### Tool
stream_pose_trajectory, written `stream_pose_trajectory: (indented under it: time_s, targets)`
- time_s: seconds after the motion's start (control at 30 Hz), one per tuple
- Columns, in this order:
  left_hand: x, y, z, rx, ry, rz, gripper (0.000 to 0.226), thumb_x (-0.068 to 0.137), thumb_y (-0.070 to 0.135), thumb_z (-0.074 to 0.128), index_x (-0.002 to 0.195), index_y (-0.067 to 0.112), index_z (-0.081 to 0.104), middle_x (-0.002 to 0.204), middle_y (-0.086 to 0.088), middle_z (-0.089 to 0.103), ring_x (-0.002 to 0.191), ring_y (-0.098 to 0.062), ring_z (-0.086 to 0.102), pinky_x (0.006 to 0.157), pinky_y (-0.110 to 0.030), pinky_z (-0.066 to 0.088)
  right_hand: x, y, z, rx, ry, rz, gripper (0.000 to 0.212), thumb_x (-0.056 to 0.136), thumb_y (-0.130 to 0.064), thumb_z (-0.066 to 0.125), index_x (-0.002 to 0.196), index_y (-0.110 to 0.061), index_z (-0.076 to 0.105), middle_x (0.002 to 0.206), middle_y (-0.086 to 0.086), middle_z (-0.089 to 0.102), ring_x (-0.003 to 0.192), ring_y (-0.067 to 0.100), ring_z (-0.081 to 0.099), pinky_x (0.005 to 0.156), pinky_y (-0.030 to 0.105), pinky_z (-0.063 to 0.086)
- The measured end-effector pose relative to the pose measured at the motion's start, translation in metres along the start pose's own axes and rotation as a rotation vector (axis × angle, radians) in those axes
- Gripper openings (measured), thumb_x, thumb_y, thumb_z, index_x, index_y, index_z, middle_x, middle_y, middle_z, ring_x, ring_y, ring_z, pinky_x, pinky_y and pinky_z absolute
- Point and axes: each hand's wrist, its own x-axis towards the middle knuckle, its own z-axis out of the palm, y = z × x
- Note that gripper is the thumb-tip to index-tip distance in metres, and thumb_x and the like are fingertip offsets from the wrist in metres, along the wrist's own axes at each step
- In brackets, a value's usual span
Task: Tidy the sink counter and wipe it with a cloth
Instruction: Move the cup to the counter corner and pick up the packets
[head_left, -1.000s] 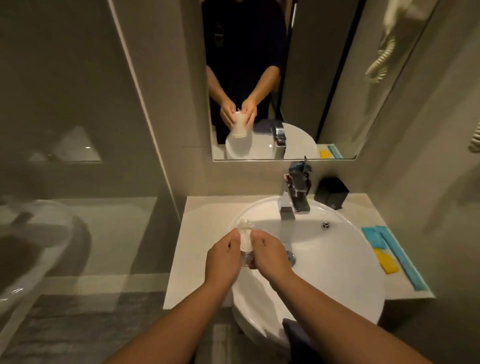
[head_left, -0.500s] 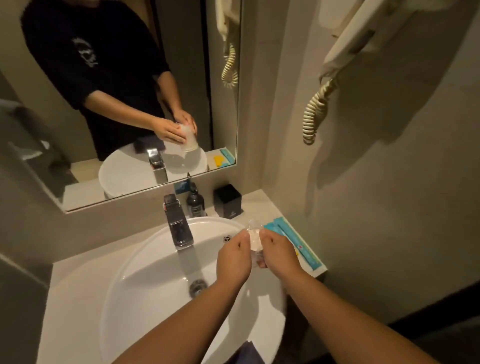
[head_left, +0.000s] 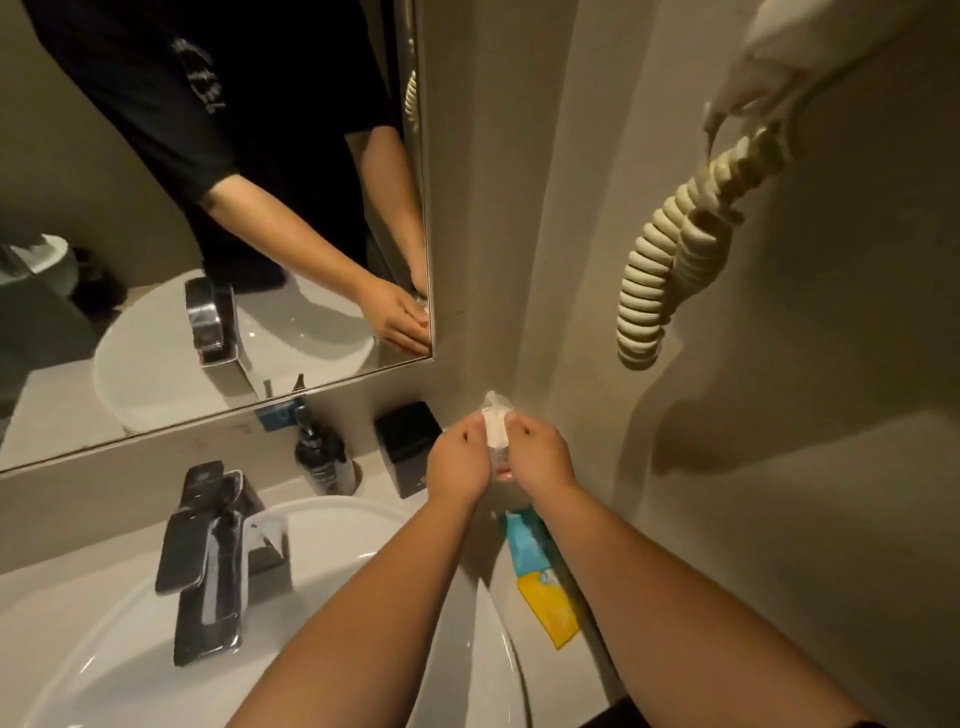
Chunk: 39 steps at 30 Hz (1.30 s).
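I am leaning over the white basin (head_left: 130, 649), with the pale sink counter (head_left: 374, 475) running along the back to the corner wall. The dark faucet (head_left: 208, 561) is standing behind the bowl, a black pump bottle (head_left: 324, 460) and a black box (head_left: 408, 441) are sitting near the wall, and a blue packet (head_left: 524, 540) and a yellow packet (head_left: 553, 608) are lying on the counter's right strip, under my right forearm.

I am holding a small wrapped cup (head_left: 494, 434) up over the back right corner of the counter, above the packets. My left hand (head_left: 460, 462) and my right hand (head_left: 540, 460) are both closed around it, fingertips pinching its sides, with the loose wrapper top poking up between them.

It is looking light and thin-walled to me, and the clear film around it is probably slick and crinkly, so I am judging that a hard squeeze would dent it. I am gripping the body from opposite sides rather than the loose film, which would likely slide.
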Motion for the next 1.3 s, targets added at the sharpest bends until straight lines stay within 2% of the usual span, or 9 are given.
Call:
stream_pose_trajectory:
  time_s: [0.1, 0.27, 0.37, 0.47, 0.53, 0.73, 0.9, 1.07, 1.3]
  targets:
    - [0.028, -0.004, 0.012, 0.006, -0.005, 0.015, 0.038, 0.097, 0.026, 0.037, 0.062, 0.019, 0.050, 0.072, -0.006, 0.055, 0.070, -0.020, 0.049, 0.065, -0.033, 0.039, 0.034, 0.006, 0.012, 0.017, 0.026, 0.016, 0.032, 0.097, -0.038, 0.041, 0.099, -0.019, 0.067, 0.097, 0.013, 0.070, 0.081, 0.027, 0.068, 0.067, 0.038, 0.062]
    - [0.063, -0.023, 0.034, -0.053, -0.032, -0.024, 0.033, 0.100, 0.027, 0.036, 0.082, 0.013, 0.059, 0.083, -0.010, 0.061, 0.079, -0.024, 0.056, 0.075, -0.035, 0.046, 0.074, 0.017, 0.028, -0.033, 0.079, 0.038, 0.031, 0.095, -0.040, 0.041, 0.092, -0.021, 0.066, 0.093, 0.015, 0.070, 0.080, 0.033, 0.069, 0.074, 0.048, 0.061]
    - [0.072, -0.027, 0.045, -0.041, -0.044, -0.019, 0.034, 0.102, 0.027, 0.033, 0.095, 0.010, 0.062, 0.095, -0.015, 0.065, 0.090, -0.029, 0.060, 0.081, -0.036, 0.047, 0.086, 0.023, 0.033, -0.076, 0.113, 0.042, 0.038, 0.093, -0.044, 0.040, 0.090, -0.017, 0.066, 0.091, 0.016, 0.071, 0.081, 0.035, 0.068, 0.080, 0.045, 0.058]
    - [0.076, -0.030, 0.051, -0.025, -0.024, -0.030, 0.038, 0.103, 0.030, 0.030, 0.116, 0.010, 0.060, 0.113, -0.016, 0.065, 0.105, -0.032, 0.060, 0.094, -0.037, 0.047, 0.093, 0.025, 0.035, -0.095, 0.116, 0.055, 0.041, 0.096, -0.040, 0.039, 0.098, -0.011, 0.068, 0.098, 0.018, 0.070, 0.085, 0.033, 0.064, 0.078, 0.035, 0.049]
    - [0.079, -0.032, 0.053, -0.023, -0.014, -0.031, 0.039, 0.103, 0.030, 0.030, 0.120, 0.010, 0.059, 0.119, -0.017, 0.064, 0.110, -0.033, 0.058, 0.097, -0.038, 0.046, 0.098, 0.026, 0.036, -0.097, 0.107, 0.057, 0.043, 0.098, -0.039, 0.038, 0.101, -0.008, 0.068, 0.101, 0.019, 0.069, 0.089, 0.034, 0.062, 0.079, 0.034, 0.046]
    - [0.084, -0.033, 0.053, -0.028, 0.005, -0.037, 0.040, 0.103, 0.032, 0.030, 0.118, 0.010, 0.059, 0.118, -0.018, 0.064, 0.108, -0.033, 0.059, 0.094, -0.037, 0.045, 0.105, 0.026, 0.045, -0.030, 0.089, 0.100, 0.054, 0.092, -0.051, 0.038, 0.107, -0.008, 0.066, 0.103, 0.019, 0.070, 0.093, 0.036, 0.065, 0.090, 0.047, 0.053]
    - [0.082, -0.031, 0.051, -0.035, 0.000, -0.075, 0.045, 0.102, 0.037, 0.028, 0.127, 0.009, 0.052, 0.124, -0.017, 0.061, 0.113, -0.032, 0.057, 0.099, -0.040, 0.045, 0.105, 0.023, 0.042, -0.058, 0.054, 0.072, 0.057, 0.093, -0.052, 0.038, 0.109, -0.006, 0.067, 0.107, 0.020, 0.070, 0.097, 0.038, 0.065, 0.092, 0.047, 0.052]
    - [0.080, -0.029, 0.048, -0.008, -0.039, -0.079, 0.047, 0.102, 0.039, 0.027, 0.126, 0.007, 0.051, 0.125, -0.018, 0.060, 0.113, -0.034, 0.056, 0.098, -0.041, 0.045, 0.102, 0.025, 0.041, -0.068, 0.043, 0.081, 0.063, 0.090, -0.059, 0.035, 0.111, -0.008, 0.065, 0.108, 0.018, 0.069, 0.097, 0.037, 0.065, 0.091, 0.045, 0.052]
    - [0.075, -0.028, 0.042, 0.012, -0.048, -0.053, 0.045, 0.102, 0.037, 0.026, 0.121, 0.005, 0.053, 0.119, -0.019, 0.061, 0.107, -0.034, 0.058, 0.094, -0.041, 0.048, 0.112, 0.042, 0.038, -0.065, 0.032, 0.046, 0.087, 0.062, -0.079, 0.026, 0.100, -0.010, 0.061, 0.098, 0.022, 0.071, 0.087, 0.040, 0.068, 0.082, 0.054, 0.057]
